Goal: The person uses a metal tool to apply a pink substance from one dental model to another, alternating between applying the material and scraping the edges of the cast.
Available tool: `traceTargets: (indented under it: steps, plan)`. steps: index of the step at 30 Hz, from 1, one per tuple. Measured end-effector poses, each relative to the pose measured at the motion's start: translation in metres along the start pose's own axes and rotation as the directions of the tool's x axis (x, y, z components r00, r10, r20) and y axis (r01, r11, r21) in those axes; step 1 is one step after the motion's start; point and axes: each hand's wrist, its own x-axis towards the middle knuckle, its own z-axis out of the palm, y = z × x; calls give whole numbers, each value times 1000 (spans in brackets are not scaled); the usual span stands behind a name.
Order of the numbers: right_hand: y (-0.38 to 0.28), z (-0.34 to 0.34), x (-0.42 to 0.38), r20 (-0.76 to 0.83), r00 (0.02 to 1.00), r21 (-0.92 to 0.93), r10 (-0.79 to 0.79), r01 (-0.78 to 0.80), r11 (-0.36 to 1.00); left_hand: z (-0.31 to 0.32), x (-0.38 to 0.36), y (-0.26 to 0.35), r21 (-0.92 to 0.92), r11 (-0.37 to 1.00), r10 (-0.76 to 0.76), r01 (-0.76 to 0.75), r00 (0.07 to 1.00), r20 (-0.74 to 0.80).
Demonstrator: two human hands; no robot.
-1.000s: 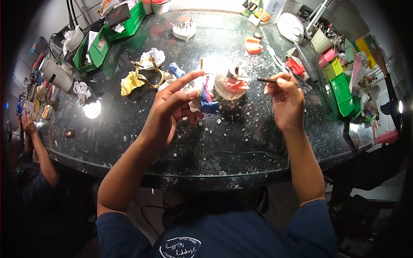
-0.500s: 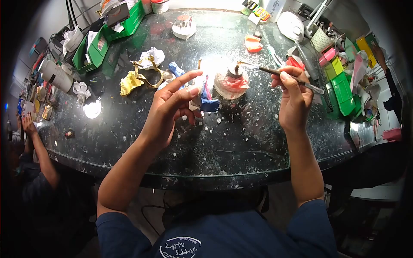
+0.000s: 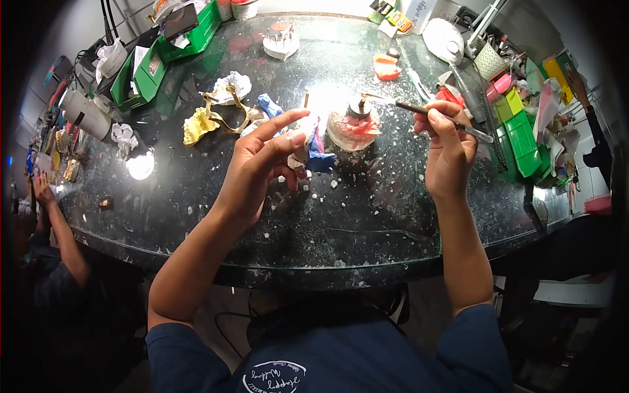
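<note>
My left hand [image 3: 262, 154] is closed around a whitish piece [image 3: 300, 156], with a thin brass-coloured pin [image 3: 306, 98] rising by the fingertips. In my right hand [image 3: 451, 147] is a slim dark-handled tool [image 3: 419, 109]. Its pale tip is over the wick of a small burner [image 3: 358, 108], which has a pink and white crusted body [image 3: 352, 131]. Beside the left fingers lies a blue and pink lump [image 3: 321, 160]. Further left are a brass frame [image 3: 236, 124], a yellow cast [image 3: 198, 126] and a white cast [image 3: 234, 87].
A round white holder [image 3: 281, 42] with small bits stands at the back. An orange-red piece [image 3: 386, 67] lies behind the burner. Green bins [image 3: 145, 72] are back left, another green bin [image 3: 522, 143] at right. A co-worker's hand [image 3: 43, 190] rests at the far left edge.
</note>
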Motion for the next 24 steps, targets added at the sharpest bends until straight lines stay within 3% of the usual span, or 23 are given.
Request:
traceTargets:
  steps: [14, 20, 24]
  plan:
    - [-1, 0, -1, 11, 1000, 36, 28, -28, 999, 1, 1, 0, -11, 1000, -5, 5, 1000, -4]
    - [-17, 17, -20, 261, 964, 202, 42, -98, 974, 2, 0, 2, -16, 1000, -15, 15, 1000, -7]
    - [-19, 19, -25, 303, 953, 130, 33, -75, 989, 2, 0, 3, -12, 1000, -11, 11, 1000, 1]
